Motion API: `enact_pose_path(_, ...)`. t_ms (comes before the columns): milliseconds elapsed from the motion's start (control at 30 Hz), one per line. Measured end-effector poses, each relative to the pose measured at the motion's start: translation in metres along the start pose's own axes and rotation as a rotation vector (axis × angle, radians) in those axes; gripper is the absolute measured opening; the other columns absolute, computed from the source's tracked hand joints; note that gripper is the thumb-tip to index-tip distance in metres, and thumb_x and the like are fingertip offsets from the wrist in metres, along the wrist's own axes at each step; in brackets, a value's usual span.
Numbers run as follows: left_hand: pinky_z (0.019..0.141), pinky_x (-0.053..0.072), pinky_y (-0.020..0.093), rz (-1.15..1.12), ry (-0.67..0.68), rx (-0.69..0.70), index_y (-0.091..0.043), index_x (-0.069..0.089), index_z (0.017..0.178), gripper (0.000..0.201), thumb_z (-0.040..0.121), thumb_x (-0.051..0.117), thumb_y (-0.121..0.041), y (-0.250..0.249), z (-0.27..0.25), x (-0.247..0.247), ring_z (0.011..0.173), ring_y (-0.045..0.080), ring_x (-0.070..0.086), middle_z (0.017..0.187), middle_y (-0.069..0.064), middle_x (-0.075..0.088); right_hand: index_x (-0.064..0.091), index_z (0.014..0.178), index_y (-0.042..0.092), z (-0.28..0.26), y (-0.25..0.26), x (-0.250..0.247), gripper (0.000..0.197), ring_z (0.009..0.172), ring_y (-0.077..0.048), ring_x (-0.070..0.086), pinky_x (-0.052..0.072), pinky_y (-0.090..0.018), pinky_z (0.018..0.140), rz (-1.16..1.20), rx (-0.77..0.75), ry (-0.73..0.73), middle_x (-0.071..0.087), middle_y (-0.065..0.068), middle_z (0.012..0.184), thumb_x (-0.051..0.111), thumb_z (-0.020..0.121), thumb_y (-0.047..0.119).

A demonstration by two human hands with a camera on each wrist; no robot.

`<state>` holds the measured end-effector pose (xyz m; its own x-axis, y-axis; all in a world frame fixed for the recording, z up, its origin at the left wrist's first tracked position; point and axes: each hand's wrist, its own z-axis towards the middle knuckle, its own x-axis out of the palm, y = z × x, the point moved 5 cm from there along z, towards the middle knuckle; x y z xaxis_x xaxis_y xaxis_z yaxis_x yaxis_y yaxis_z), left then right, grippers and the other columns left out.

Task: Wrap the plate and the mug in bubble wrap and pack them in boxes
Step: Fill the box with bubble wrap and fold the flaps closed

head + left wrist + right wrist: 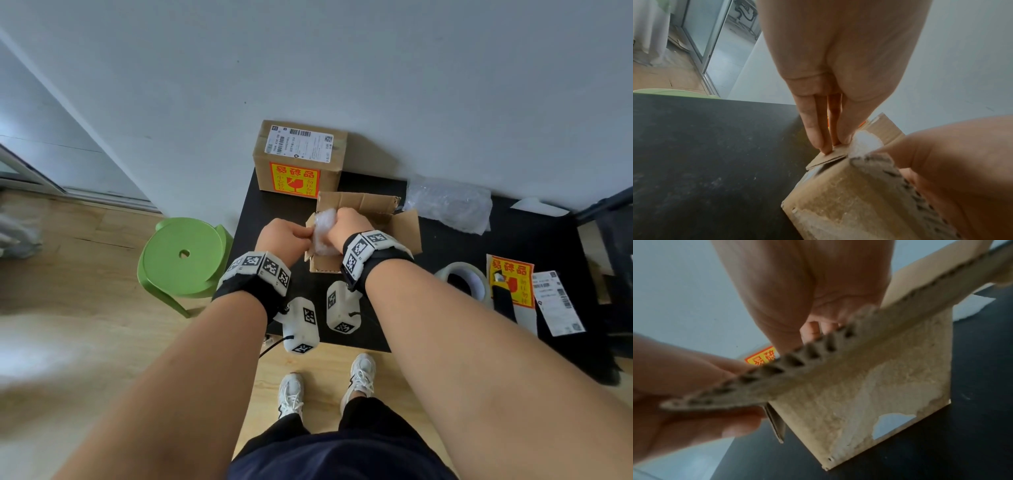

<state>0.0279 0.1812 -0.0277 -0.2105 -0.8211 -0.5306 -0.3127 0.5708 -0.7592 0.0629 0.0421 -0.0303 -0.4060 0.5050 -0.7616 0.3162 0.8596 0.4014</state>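
Note:
A small open cardboard box (404, 229) stands on the black table (274, 205). A bundle of white bubble wrap (323, 228) sits in its mouth; what it holds is hidden. My right hand (342, 222) curls over the bundle, fingers down inside the box. My left hand (303, 234) pinches the box's left flap beside the bundle. In the left wrist view the left hand's fingertips (826, 149) sit on the flap's edge, next to the bubble wrap (863, 142). In the right wrist view the right hand's fingers (812, 332) disappear behind the near flap (838, 360).
A sealed box with a fragile sticker (298, 161) stands behind against the wall. Loose bubble wrap (448, 205) lies to the right. A tape roll (462, 281), a fragile sticker (512, 284) and a shipping label (558, 301) lie front right. A green stool (185, 260) stands left of the table.

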Motion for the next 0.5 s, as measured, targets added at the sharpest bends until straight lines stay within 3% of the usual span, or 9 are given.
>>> enact_pose_path(167,0.085,0.053,0.033,0.008,-0.045,0.012,-0.020,0.077,0.098,0.017,0.082,0.072,-0.018,-0.001,0.004,-0.004,0.089,0.016,0.066,0.093,-0.001,0.074,0.060,0.117,0.009,0.007,0.008,0.005,0.035,0.104,-0.028,0.060,0.046,-0.036,0.080,-0.077,-0.014,-0.018,0.062,-0.008,0.110,0.064,0.087,0.027)
enact_pose_path(300,0.085,0.053,0.032,0.015,-0.050,0.001,-0.018,0.078,0.098,0.017,0.082,0.071,-0.016,0.001,0.003,-0.006,0.090,0.014,0.066,0.093,-0.001,0.073,0.046,0.133,0.009,0.008,0.009,0.013,0.048,0.116,-0.026,0.055,0.041,-0.035,0.096,-0.120,0.041,0.029,0.054,-0.010,0.128,0.062,0.092,0.028)
enact_pose_path(367,0.084,0.052,0.031,0.011,-0.054,-0.005,-0.018,0.078,0.097,0.017,0.082,0.071,-0.015,0.001,0.001,-0.006,0.089,0.015,0.066,0.092,-0.001,0.073,0.044,0.136,0.011,0.003,0.005,0.014,0.049,0.116,-0.026,0.055,0.042,-0.034,0.094,-0.095,0.047,0.024,0.054,-0.011,0.130,0.061,0.093,0.029)
enact_pose_path(500,0.076,0.051,0.029,0.013,-0.052,-0.014,-0.022,0.077,0.098,0.018,0.082,0.071,-0.017,-0.003,-0.002,-0.002,0.085,0.017,0.065,0.090,0.000,0.073,0.054,0.124,0.010,-0.011,0.000,0.001,0.040,0.109,-0.030,0.060,0.047,-0.037,0.088,-0.028,-0.029,-0.045,0.062,-0.013,0.118,0.061,0.089,0.029)
